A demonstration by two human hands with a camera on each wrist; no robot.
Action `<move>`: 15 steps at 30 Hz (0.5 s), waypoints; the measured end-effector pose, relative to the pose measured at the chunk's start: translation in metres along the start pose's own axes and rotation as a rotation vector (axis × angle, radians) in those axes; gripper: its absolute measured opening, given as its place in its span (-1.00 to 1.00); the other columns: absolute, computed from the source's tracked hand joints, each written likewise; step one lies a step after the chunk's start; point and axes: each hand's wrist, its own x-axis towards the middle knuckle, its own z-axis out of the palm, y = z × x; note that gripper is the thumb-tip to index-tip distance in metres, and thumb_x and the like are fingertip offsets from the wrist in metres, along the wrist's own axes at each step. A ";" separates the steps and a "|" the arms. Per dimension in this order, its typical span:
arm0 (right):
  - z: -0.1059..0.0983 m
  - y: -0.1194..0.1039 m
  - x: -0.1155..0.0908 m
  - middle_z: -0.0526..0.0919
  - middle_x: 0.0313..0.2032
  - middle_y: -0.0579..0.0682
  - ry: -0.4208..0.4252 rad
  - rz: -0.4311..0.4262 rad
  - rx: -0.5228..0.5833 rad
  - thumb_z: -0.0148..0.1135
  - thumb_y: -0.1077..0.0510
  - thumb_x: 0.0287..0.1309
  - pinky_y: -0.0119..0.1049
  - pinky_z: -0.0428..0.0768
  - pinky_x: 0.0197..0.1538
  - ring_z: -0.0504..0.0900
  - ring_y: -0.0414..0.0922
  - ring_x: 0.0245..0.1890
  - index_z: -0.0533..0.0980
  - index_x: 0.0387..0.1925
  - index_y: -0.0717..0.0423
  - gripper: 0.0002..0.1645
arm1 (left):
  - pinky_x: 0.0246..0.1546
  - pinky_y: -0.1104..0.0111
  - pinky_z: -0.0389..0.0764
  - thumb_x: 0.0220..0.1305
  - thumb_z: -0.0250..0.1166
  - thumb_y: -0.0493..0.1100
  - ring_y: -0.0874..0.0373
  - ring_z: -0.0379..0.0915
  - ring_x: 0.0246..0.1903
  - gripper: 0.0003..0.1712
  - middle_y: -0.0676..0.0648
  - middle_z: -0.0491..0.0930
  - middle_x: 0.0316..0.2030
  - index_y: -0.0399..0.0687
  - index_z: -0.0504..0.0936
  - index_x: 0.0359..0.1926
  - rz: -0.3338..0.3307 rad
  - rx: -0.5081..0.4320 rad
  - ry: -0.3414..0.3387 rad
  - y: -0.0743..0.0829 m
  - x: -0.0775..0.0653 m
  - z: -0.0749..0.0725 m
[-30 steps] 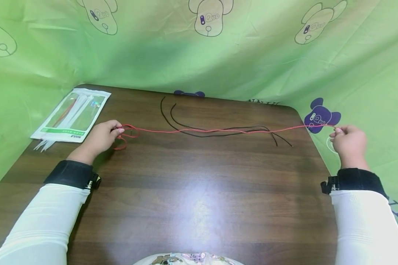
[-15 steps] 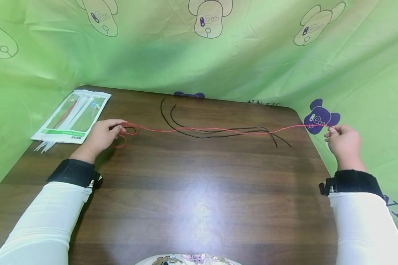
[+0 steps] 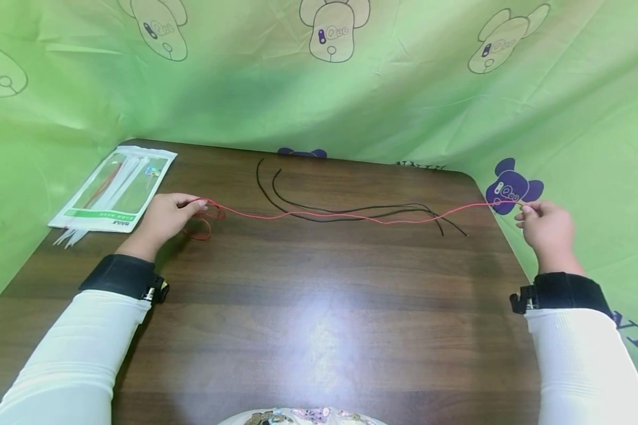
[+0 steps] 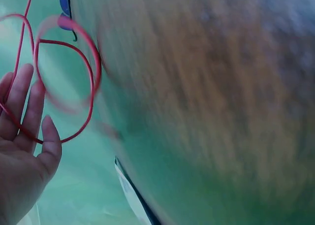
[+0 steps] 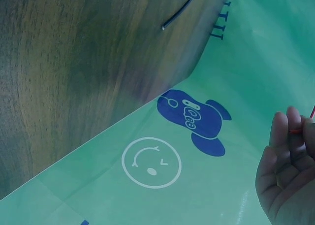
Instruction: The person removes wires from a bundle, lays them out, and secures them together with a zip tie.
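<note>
Head view: While the left hand (image 3: 165,218) pinches a red cord (image 3: 266,217) between thumb and fingers, the right hand (image 3: 550,230) pinches it at the opposite side, and the cord spans the gap between them in a slack, wavy line.
Red loops (image 3: 210,231): part of that cord, hanging or lying just beside the left fingertips; which, I cannot tell.
Black cords (image 3: 321,221): two lie curved on the wooden table (image 3: 404,295), their right ends crossing; the red cord passes in front of them, though contact cannot be made out.
Packet (image 3: 135,192): clear-windowed with a green band, it lies at the table's left side near the left hand, white strips (image 3: 74,235) jutting from its near edge.
Arms: white sleeves (image 3: 66,354), with black bands (image 3: 118,277) round both wrists.
Backdrop: a green sheet (image 3: 244,100) with animal prints rises behind the table and along both sides.
Left wrist view: the red cord loops across the left fingers, which look relaxed here; the pinch itself does not show, and the table is blurred.
Right wrist view: a short red piece shows between the right fingertips, held narrowly, beyond the table's edge; one black cord's end lies on the wood, well apart.
</note>
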 end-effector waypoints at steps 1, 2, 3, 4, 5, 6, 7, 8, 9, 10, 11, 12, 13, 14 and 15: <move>0.000 0.000 0.000 0.62 -0.42 0.05 0.002 -0.005 -0.001 -0.22 0.18 0.47 -0.62 0.43 -0.54 0.33 -0.66 -0.65 0.34 0.10 0.57 -0.52 | -0.23 0.29 0.41 0.36 0.20 0.02 -0.10 0.52 -0.12 -0.56 -0.34 0.65 -0.12 -0.31 0.69 -0.08 -0.003 -0.001 -0.001 0.000 0.000 0.000; 0.000 0.000 0.000 0.62 -0.44 0.03 0.004 -0.009 -0.007 -0.22 0.17 0.47 -0.62 0.42 -0.54 0.33 -0.66 -0.65 0.35 0.10 0.56 -0.52 | -0.23 0.28 0.41 0.37 0.19 0.05 -0.10 0.52 -0.12 -0.53 -0.34 0.65 -0.12 -0.30 0.69 -0.07 -0.010 -0.002 -0.004 0.000 0.000 0.001; 0.000 0.000 0.000 0.63 -0.41 0.09 0.003 -0.012 -0.005 -0.22 0.17 0.47 -0.62 0.42 -0.54 0.32 -0.66 -0.65 0.34 0.11 0.56 -0.52 | -0.26 0.28 0.42 0.36 0.18 0.08 -0.11 0.51 -0.14 -0.50 -0.34 0.65 -0.12 -0.30 0.68 -0.07 -0.019 -0.003 -0.009 -0.001 0.000 0.001; 0.000 0.000 0.001 0.63 -0.42 0.09 0.004 -0.013 -0.009 -0.22 0.17 0.47 -0.62 0.42 -0.54 0.32 -0.66 -0.65 0.34 0.10 0.56 -0.52 | -0.23 0.26 0.42 0.36 0.17 0.12 -0.12 0.51 -0.12 -0.47 -0.34 0.65 -0.11 -0.31 0.68 -0.07 -0.029 -0.005 -0.013 -0.001 0.000 0.001; 0.000 0.000 0.000 0.63 -0.41 0.10 0.005 -0.012 -0.009 -0.23 0.17 0.47 -0.61 0.42 -0.54 0.32 -0.67 -0.65 0.35 0.10 0.56 -0.51 | -0.20 0.22 0.44 0.36 0.15 0.15 -0.14 0.52 -0.09 -0.43 -0.34 0.65 -0.11 -0.31 0.68 -0.07 -0.041 -0.013 -0.020 -0.001 0.000 0.001; -0.001 0.001 0.001 0.63 -0.39 0.15 0.003 -0.013 -0.009 -0.23 0.17 0.48 -0.61 0.42 -0.55 0.32 -0.66 -0.65 0.34 0.10 0.56 -0.51 | -0.17 0.19 0.45 0.37 0.12 0.18 -0.16 0.51 -0.06 -0.40 -0.33 0.65 -0.11 -0.31 0.68 -0.07 -0.057 -0.020 -0.025 -0.002 0.000 0.001; -0.001 0.001 0.000 0.63 -0.38 0.18 0.004 -0.013 -0.009 -0.23 0.17 0.48 -0.61 0.42 -0.55 0.32 -0.66 -0.66 0.34 0.10 0.56 -0.52 | -0.11 0.14 0.45 0.39 0.09 0.19 -0.18 0.51 -0.02 -0.38 -0.34 0.65 -0.11 -0.32 0.68 -0.07 -0.071 -0.033 -0.031 -0.002 0.000 0.000; -0.001 0.001 0.000 0.63 -0.36 0.21 0.005 -0.013 -0.011 -0.23 0.17 0.47 -0.61 0.42 -0.55 0.31 -0.67 -0.66 0.35 0.10 0.56 -0.52 | -0.06 0.10 0.44 0.40 0.07 0.18 -0.20 0.50 0.00 -0.38 -0.33 0.65 -0.12 -0.33 0.68 -0.09 -0.075 -0.037 -0.033 -0.001 0.000 0.000; 0.000 0.002 0.000 0.62 -0.30 0.30 0.005 -0.016 -0.009 -0.23 0.18 0.47 -0.61 0.42 -0.55 0.31 -0.67 -0.66 0.34 0.09 0.56 -0.52 | -0.03 0.07 0.43 0.42 0.06 0.14 -0.21 0.51 0.01 -0.41 -0.33 0.66 -0.14 -0.34 0.69 -0.10 -0.073 -0.037 -0.030 -0.001 0.000 0.000; 0.000 0.002 -0.001 0.61 -0.29 0.32 0.007 -0.018 -0.011 -0.23 0.18 0.47 -0.61 0.42 -0.55 0.31 -0.67 -0.66 0.35 0.09 0.56 -0.53 | 0.00 0.07 0.42 0.43 0.07 0.09 -0.20 0.51 0.03 -0.45 -0.33 0.66 -0.15 -0.35 0.69 -0.11 -0.065 -0.031 -0.029 -0.001 0.000 0.001; 0.000 0.002 -0.001 0.61 -0.26 0.36 0.007 -0.021 -0.008 -0.22 0.18 0.47 -0.61 0.42 -0.55 0.31 -0.67 -0.66 0.34 0.09 0.57 -0.53 | -0.01 0.11 0.44 0.44 0.08 0.04 -0.17 0.53 0.00 -0.50 -0.33 0.67 -0.17 -0.35 0.68 -0.11 -0.059 -0.022 -0.026 0.000 0.000 0.001; 0.000 0.003 -0.001 0.59 -0.23 0.40 0.007 -0.025 -0.005 -0.22 0.19 0.47 -0.62 0.42 -0.55 0.31 -0.67 -0.66 0.34 0.09 0.57 -0.53 | -0.05 0.17 0.45 0.43 0.10 -0.03 -0.13 0.55 -0.05 -0.56 -0.32 0.67 -0.19 -0.35 0.68 -0.11 -0.051 -0.008 -0.021 0.000 0.000 0.001; 0.000 0.003 -0.002 0.59 -0.23 0.39 0.009 -0.027 -0.003 -0.22 0.19 0.47 -0.62 0.42 -0.55 0.31 -0.68 -0.66 0.34 0.08 0.57 -0.53 | -0.10 0.24 0.46 0.42 0.13 -0.10 -0.10 0.56 -0.09 -0.62 -0.32 0.68 -0.20 -0.36 0.68 -0.10 -0.042 0.005 -0.016 0.001 0.000 0.001; 0.000 0.004 -0.002 0.60 -0.26 0.37 0.010 -0.028 -0.002 -0.22 0.19 0.47 -0.62 0.42 -0.55 0.31 -0.68 -0.66 0.34 0.08 0.58 -0.53 | -0.16 0.31 0.45 0.40 0.15 -0.15 -0.07 0.57 -0.13 -0.67 -0.32 0.68 -0.21 -0.36 0.67 -0.10 -0.033 0.023 -0.011 0.001 0.001 0.002; 0.000 0.005 -0.002 0.61 -0.29 0.34 0.011 -0.029 0.001 -0.22 0.19 0.47 -0.62 0.42 -0.55 0.32 -0.67 -0.66 0.34 0.08 0.58 -0.53 | -0.21 0.35 0.44 0.39 0.15 -0.20 -0.05 0.57 -0.15 -0.70 -0.32 0.68 -0.22 -0.37 0.67 -0.09 -0.028 0.035 -0.006 0.001 0.001 0.002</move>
